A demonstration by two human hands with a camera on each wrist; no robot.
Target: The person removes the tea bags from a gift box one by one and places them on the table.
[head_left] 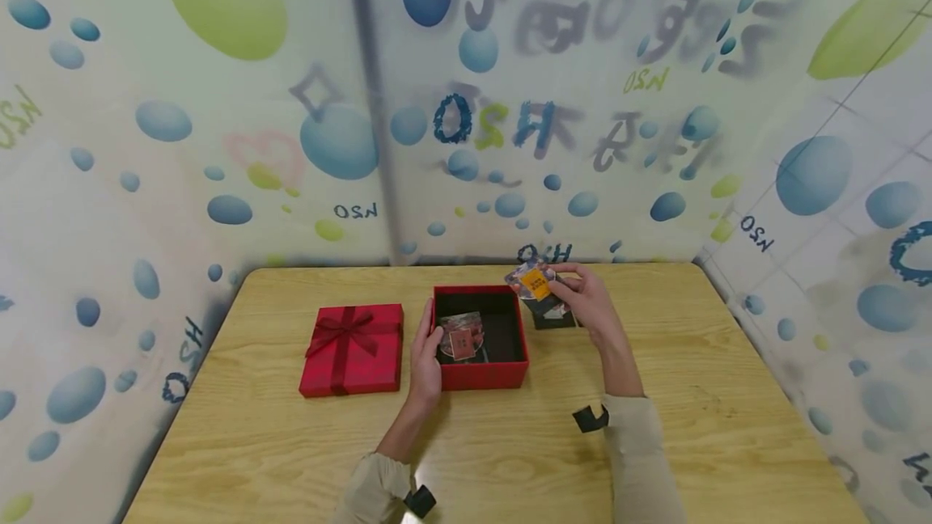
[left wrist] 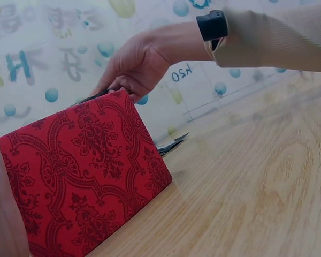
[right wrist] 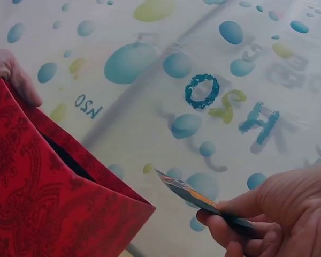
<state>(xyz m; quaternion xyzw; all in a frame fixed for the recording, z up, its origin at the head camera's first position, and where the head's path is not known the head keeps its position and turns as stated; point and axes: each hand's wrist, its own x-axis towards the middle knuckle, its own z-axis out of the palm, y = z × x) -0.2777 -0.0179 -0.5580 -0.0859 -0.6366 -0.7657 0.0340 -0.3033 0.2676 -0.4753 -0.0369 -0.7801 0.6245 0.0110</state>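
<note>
A red patterned gift box [head_left: 484, 377] stands without its lid on the table, its inside black. My left hand [head_left: 425, 362] grips the box's left wall at the rim. Inside lies a flat printed piece [head_left: 460, 338] with a reddish square on it. Just above the box's far right corner, my right hand [head_left: 588, 297] pinches a thin flat printed piece [head_left: 535, 281] with an orange square between thumb and fingers. This thin piece [right wrist: 190, 193] appears tilted in the right wrist view. Below it, dark flat pieces [head_left: 555, 319] lie on the table right of the box.
The red lid [head_left: 352, 350], tied with a dark red ribbon bow, lies left of the box. The wooden table [head_left: 728, 427] ends at a wall covering [head_left: 291, 184] printed with blue and green ovals. A black band [left wrist: 212, 25] sits around the right sleeve.
</note>
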